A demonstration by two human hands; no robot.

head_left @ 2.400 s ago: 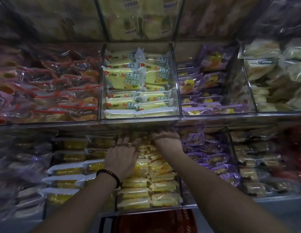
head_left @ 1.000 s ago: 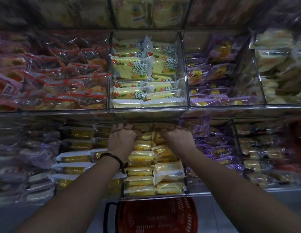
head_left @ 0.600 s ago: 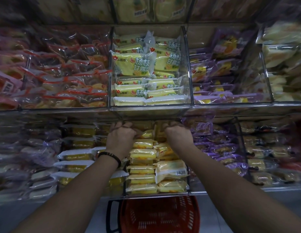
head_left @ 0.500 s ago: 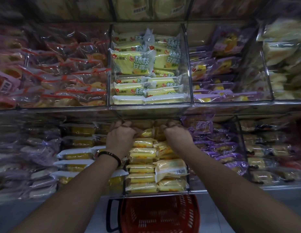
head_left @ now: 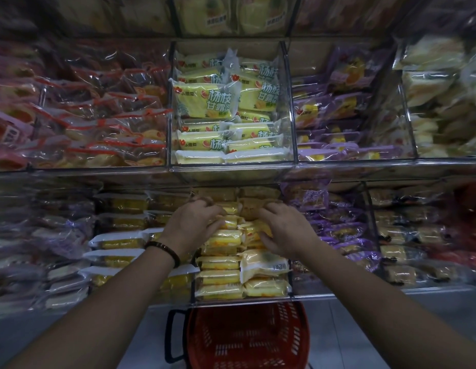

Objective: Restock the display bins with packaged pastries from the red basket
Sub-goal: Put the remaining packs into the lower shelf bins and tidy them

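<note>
Both of my hands are inside the lower middle clear bin (head_left: 290,284), which is stacked with yellow packaged pastries (head_left: 219,275). My left hand (head_left: 191,226), with a dark bead bracelet on its wrist, curls its fingers over a yellow pack near the top of the left stack. My right hand (head_left: 287,230) grips yellow packs at the top of the right stack, thumb underneath and fingers over. One larger yellow pack (head_left: 263,265) lies tilted on the right stack below my right hand. The red basket (head_left: 245,336) stands on the floor under the bin, and no pack shows inside it.
An upper middle bin (head_left: 231,166) holds yellow-green packs. Red-wrapped pastries (head_left: 98,134) fill the bins to its left, purple-wrapped ones (head_left: 338,123) those to its right. White-and-yellow packs (head_left: 117,242) lie left of my hands, purple packs (head_left: 343,230) to the right. Grey floor surrounds the basket.
Both hands have drawn back a little from the rear of the bin and come closer together over the top yellow packs. The basket shows more fully than before.
</note>
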